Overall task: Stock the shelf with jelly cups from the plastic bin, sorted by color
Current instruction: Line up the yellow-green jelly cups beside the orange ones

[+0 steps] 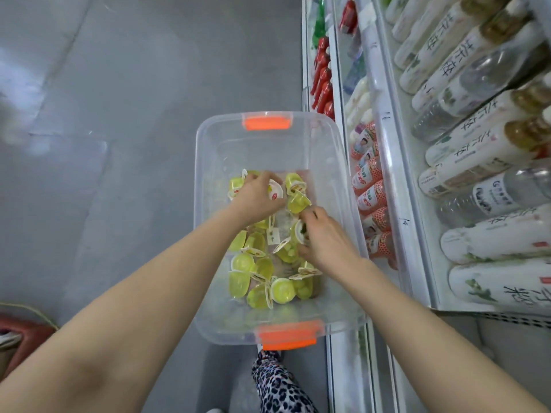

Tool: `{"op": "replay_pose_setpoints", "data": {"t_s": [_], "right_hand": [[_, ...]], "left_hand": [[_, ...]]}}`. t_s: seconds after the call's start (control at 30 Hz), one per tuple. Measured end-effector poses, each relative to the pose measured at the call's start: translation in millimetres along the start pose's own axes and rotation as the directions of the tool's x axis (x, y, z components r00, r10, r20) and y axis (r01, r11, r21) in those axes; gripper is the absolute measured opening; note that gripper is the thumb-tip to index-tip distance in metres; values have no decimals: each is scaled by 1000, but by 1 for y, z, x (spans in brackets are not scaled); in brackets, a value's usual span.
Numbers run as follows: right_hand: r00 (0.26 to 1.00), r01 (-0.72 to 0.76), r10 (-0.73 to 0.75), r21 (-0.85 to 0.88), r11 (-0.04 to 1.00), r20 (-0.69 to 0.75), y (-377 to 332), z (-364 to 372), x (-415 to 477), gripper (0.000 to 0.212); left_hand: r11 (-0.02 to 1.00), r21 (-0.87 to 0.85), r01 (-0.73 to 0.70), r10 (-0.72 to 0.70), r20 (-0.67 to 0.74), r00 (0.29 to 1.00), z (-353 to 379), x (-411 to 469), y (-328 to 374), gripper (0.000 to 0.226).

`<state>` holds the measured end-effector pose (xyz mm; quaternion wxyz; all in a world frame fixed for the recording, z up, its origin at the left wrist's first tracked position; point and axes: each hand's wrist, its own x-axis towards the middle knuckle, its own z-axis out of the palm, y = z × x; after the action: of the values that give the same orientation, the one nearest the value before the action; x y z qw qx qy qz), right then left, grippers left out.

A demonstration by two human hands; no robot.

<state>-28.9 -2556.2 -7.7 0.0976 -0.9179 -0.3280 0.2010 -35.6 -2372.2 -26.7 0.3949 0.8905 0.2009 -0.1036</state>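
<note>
Grey floor [119,114], white bottles [492,242], perhaps red bag [26,338]

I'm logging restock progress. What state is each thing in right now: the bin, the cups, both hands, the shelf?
plastic bin: lid off, partly filled.
jelly cups: yellow-green, sealed, jumbled loose in the bin.
left hand: inside the bin, fingers curled round cups.
right hand: inside the bin, fingers curled round a cup.
shelf: rows filled with bottles; no jelly cups seen on it.

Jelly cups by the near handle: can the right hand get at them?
Likely yes: the bin has no lid, those jelly cups lie uncovered, and the right hand is inside just beyond them, though gripping another cup.
</note>
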Motion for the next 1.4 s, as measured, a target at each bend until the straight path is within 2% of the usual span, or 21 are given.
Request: {"op": "replay_pose_setpoints", "data": {"t_s": [0.07, 0.13, 0.27, 0.37, 0.53, 0.77, 0.97, 1.1, 1.2, 1.4], "right_hand": [[999, -13, 14, 13, 1000, -38, -5, -6, -11, 55], [996, -29, 31, 31, 999, -84, -12, -12, -25, 59], [978, -57, 66, 53, 997, -200, -25, -21, -63, 62], [957, -86, 99, 59, 995, -274, -36, -25, -97, 59], [899, -116, 140, 81, 990, -416, -57, -27, -167, 55], [784, -226, 247, 110, 968, -569, -82, -25, -283, 50], [650, -399, 386, 138, 906, -654, -92, -25, -409, 40], [598, -473, 433, 140, 870, -674, -96, -27, -474, 38], [506, -526, 467, 170, 833, -725, -95, -33, -527, 37], [393, -572, 473, 194, 797, -788, -88, -52, -634, 37]], "left_hand": [[998, 47, -51, 52, -24, 998, -8, -20, 3, 53], [990, 110, -93, 101, -65, 993, -14, -40, 6, 57], [969, 178, -171, 195, -126, 973, -23, -84, 16, 58], [965, 163, -206, 232, -163, 959, -30, -125, 23, 56], [928, 156, -339, 362, -150, 920, -38, -201, 31, 50], [806, 264, -530, 570, -105, 815, -38, -301, 46, 52], [688, 231, -688, 708, -6, 706, -10, -385, 82, 59], [625, 227, -747, 757, 59, 651, 17, -417, 107, 49], [576, 224, -786, 789, 101, 606, 41, -446, 135, 49], [423, 180, -888, 889, 108, 445, 76, -516, 200, 51]]}}
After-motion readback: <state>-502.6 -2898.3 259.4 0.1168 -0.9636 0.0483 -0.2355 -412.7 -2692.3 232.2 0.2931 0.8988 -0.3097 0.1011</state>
